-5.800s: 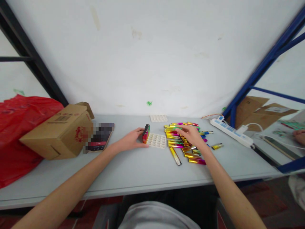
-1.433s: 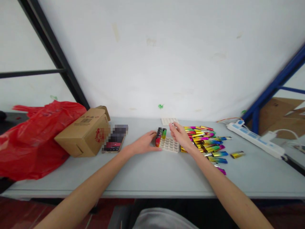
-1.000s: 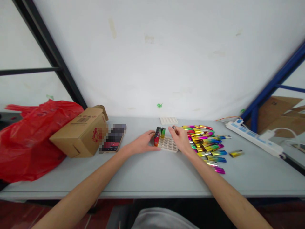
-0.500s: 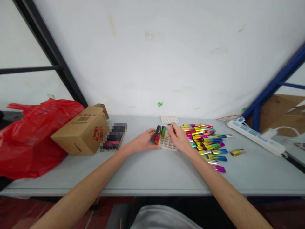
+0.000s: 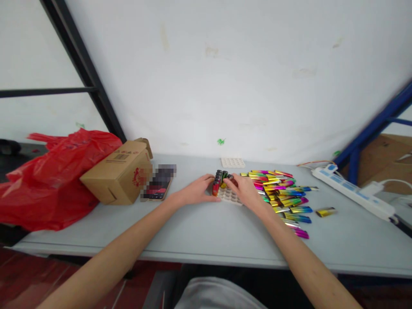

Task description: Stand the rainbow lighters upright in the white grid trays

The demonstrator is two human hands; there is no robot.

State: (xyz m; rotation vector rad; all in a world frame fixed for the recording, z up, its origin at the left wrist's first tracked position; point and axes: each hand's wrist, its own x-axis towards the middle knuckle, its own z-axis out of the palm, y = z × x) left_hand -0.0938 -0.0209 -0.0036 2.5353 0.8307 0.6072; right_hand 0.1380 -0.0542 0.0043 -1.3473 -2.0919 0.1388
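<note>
A white plastic tray with round sockets lies on the grey table. Several colourful lighters stand upright along its left edge. My left hand rests against the tray's left side, fingers curled round those standing lighters. My right hand is over the tray, fingers pinched on a lighter that it holds upright at the tray beside the standing ones. A heap of shiny rainbow lighters lies just right of my right hand.
A cardboard box and a red plastic bag sit at the left, a phone beside the box. A second white tray lies by the wall. A white power strip runs along the right, a lone yellow lighter near it.
My right hand brought a lighter from the heap to the tray and lowered it beside the standing ones. My left hand stayed at the tray's left edge.
</note>
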